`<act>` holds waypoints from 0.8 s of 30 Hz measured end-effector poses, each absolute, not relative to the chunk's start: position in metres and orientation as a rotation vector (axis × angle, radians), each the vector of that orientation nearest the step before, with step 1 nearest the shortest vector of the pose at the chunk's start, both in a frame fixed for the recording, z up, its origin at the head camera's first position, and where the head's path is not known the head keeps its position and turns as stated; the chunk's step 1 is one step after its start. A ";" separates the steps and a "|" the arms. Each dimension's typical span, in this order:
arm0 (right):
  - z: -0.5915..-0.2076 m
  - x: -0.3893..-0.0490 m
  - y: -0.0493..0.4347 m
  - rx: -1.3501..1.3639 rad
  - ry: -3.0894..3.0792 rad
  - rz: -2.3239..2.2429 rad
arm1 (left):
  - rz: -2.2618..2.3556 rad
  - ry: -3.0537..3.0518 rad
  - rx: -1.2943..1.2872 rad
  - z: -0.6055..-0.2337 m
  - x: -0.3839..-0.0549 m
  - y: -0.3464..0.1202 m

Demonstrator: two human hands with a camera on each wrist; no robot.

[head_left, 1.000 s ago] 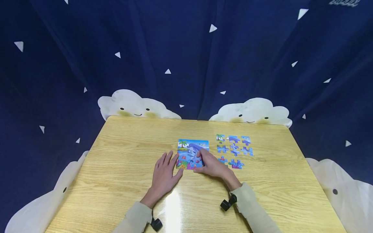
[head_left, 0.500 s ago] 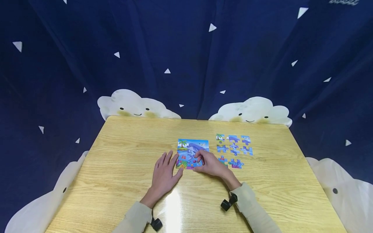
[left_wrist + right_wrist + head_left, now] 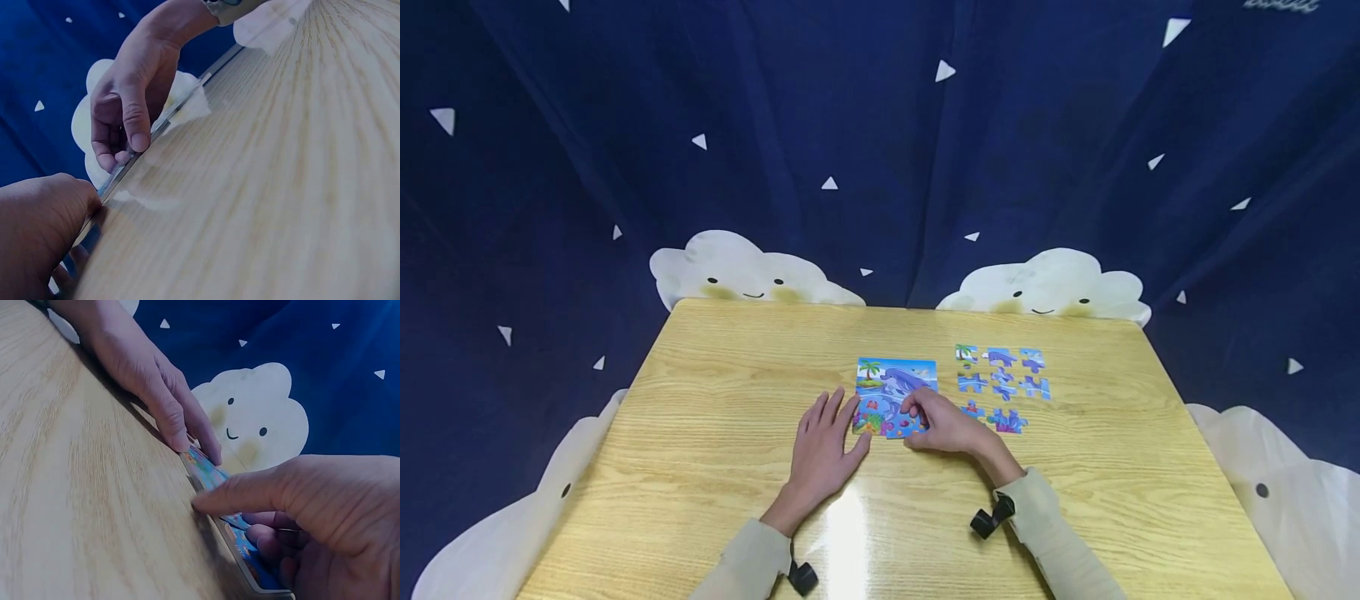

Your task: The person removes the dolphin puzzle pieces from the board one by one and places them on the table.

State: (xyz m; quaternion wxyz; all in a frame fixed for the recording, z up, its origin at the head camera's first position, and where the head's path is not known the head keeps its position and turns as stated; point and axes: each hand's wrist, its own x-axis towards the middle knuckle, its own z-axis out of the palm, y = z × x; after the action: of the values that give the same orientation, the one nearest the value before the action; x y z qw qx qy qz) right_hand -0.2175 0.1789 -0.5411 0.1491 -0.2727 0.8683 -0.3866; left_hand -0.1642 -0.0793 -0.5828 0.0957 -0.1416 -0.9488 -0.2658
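Note:
A dolphin jigsaw puzzle (image 3: 880,375) with a palm tree lies mid-table in the head view. Along its left edge rests my left hand (image 3: 825,454), fingers straight, thumb by the lower left corner. My right hand (image 3: 946,423) covers the lower right part and pinches a blue puzzle piece (image 3: 901,428) at the bottom edge, thumb towards me and the other fingers curled. That piece overlaps the puzzle's lower border. In the right wrist view my right thumb is at the near edge of the puzzle (image 3: 206,469); the curled fingers hide much of it.
Right of the puzzle, several loose puzzle pieces (image 3: 1002,383) lie in rows, some partly behind the right hand. The wooden table (image 3: 715,383) ends at a dark blue curtain (image 3: 880,125) with cloud prints. Black wrist cameras (image 3: 803,577) sit at both cuffs.
My right fingers have curled in, and the hand has shifted slightly towards me. A blue piece now shows over the puzzle's bottom border. The left hand has stayed in place.

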 end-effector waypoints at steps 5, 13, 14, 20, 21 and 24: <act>-0.540 -0.217 0.180 -0.808 2.520 -1.064 | -0.801 -2.810 -0.419 -0.583 -0.165 -0.079; -0.541 -0.217 0.179 -0.822 2.579 -1.004 | -0.813 -2.807 -0.417 -0.583 -0.165 -0.079; -0.541 -0.217 0.179 -0.820 2.586 -0.998 | -0.816 -2.807 -0.417 -0.582 -0.164 -0.079; -0.545 -0.214 0.179 -0.865 2.635 -1.020 | -0.811 -2.804 -0.419 -0.582 -0.164 -0.080; -0.545 -0.213 0.180 -0.876 2.640 -1.035 | -0.809 -2.804 -0.419 -0.583 -0.164 -0.080; -0.548 -0.211 0.183 -0.899 2.630 -1.107 | -0.805 -2.805 -0.418 -0.583 -0.164 -0.080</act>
State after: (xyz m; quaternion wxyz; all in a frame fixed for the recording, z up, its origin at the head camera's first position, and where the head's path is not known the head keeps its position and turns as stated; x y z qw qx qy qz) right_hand -0.2114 0.1828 -0.5476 0.0750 -0.2996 0.8767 -0.3689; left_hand -0.1635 -0.0799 -0.5830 0.0968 -0.1413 -0.9470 -0.2718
